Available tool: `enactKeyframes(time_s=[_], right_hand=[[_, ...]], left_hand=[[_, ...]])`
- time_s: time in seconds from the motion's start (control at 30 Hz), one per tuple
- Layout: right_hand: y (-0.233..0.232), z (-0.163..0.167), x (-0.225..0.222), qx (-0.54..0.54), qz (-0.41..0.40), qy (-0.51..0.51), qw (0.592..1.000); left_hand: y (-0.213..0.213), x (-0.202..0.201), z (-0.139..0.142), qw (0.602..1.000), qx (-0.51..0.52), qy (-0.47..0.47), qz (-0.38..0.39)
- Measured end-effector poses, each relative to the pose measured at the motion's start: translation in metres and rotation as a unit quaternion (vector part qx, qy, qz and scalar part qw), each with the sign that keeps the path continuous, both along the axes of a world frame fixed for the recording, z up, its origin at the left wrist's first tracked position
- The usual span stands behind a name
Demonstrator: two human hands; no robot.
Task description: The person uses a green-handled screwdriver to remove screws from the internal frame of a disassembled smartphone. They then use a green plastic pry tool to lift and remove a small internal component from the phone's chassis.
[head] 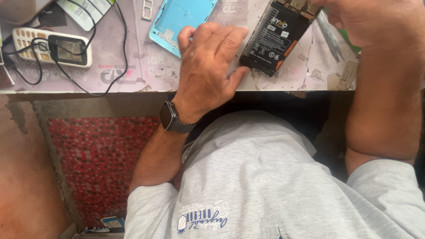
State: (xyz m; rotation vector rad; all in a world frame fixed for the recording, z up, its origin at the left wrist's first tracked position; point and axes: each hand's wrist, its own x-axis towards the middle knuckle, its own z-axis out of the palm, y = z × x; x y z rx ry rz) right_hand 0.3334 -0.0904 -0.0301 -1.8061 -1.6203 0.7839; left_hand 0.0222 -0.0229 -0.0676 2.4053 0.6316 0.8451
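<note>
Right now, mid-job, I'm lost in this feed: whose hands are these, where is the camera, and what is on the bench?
There is one picture, from a camera worn on the person's head, looking straight down past a grey shirt. No machine: two bare hands. The left hand, with a dark wristwatch, rests on the worktable, its thumb against an opened phone with a black battery. The right hand is at the phone's top end; its grip is cut off by the frame. Nearby lie a light blue back cover, metal tweezers, and a white keypad phone wrapped in black cable.
</note>
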Motion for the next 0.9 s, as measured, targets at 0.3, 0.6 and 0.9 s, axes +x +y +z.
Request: enactKeyframes(time_s=[0.3, 0.6, 0.9], right_hand=[[-0.008, 0.014, 0.000, -0.074, -0.120, 0.439, 0.888], [-0.019, 0.057, -0.022, 0.007, -0.099, 0.398, 0.912], [-0.027, 0.033, -0.002, 0.025, -0.036, 0.454, 0.890]], left_hand=[[0.001, -0.004, 0.002, 0.963, -0.204, -0.136, -0.110], [0.003, 0.008, 0.001, 0.831, -0.480, -0.213, -0.184], [-0.001, 0.009, -0.002, 0.830, -0.491, -0.205, -0.168]])
